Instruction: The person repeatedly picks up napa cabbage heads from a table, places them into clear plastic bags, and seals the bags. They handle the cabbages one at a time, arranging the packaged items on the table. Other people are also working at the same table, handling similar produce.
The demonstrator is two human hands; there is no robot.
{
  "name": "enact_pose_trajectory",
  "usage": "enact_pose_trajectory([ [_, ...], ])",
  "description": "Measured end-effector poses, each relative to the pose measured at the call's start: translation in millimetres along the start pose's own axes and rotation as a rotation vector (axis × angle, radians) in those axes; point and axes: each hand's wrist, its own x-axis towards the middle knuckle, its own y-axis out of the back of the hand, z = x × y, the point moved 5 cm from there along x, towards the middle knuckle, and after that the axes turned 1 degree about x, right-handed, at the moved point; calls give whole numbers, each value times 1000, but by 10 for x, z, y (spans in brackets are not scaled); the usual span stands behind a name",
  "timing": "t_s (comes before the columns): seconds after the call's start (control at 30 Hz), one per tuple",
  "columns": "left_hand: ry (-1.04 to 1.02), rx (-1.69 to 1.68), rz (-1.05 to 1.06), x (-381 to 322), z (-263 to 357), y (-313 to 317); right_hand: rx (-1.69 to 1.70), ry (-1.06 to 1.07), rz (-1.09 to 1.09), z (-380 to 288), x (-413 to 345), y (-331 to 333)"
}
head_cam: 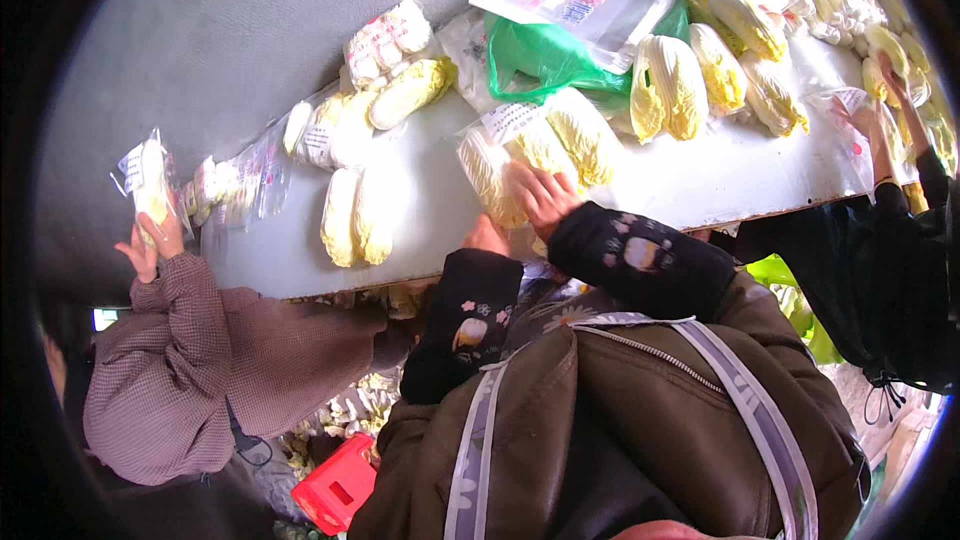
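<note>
Before me on the table lie napa cabbages in a clear printed plastic bag (512, 120), its mouth end towards me. My right hand (544, 199) rests with bent fingers over the near end of the bagged cabbages (486, 172). Close beside it, my left hand (489, 235) grips the near edge of the bag, fingers partly hidden. Another napa cabbage (581, 136) lies just right of the bag. Two bare cabbages (357, 217) lie side by side to the left.
Bagged cabbages (330, 131) sit at the table's (427, 240) left. Behind are a green plastic bag (551, 64) and stacked printed bags (577, 0). More cabbages (667, 90) pile rightward. A co-worker's hands (154, 236) hold a bagged cabbage at left; another person's hands (874, 116) work at right.
</note>
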Motion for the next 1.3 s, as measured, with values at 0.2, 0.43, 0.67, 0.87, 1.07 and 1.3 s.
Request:
enact_pose_trajectory([
  [0.2,-306,-124,375,-320,242,416,179,66,-193,339,-368,442],
  [0.43,-802,78,458,-47,1111,302,45,53,-174,652,-206,220],
  [0.67,-891,89,453,267,1167,94,-79,102,-9,750,-254,-42],
  [0.87,-945,-82,350,317,1187,24,-184,167,282,666,-237,-136],
  [1.07,-936,-116,333,349,1097,110,-201,50,244,586,-100,-161],
  [1.3,-920,-245,378,358,1058,93,-128,-121,28,630,-142,-388],
])
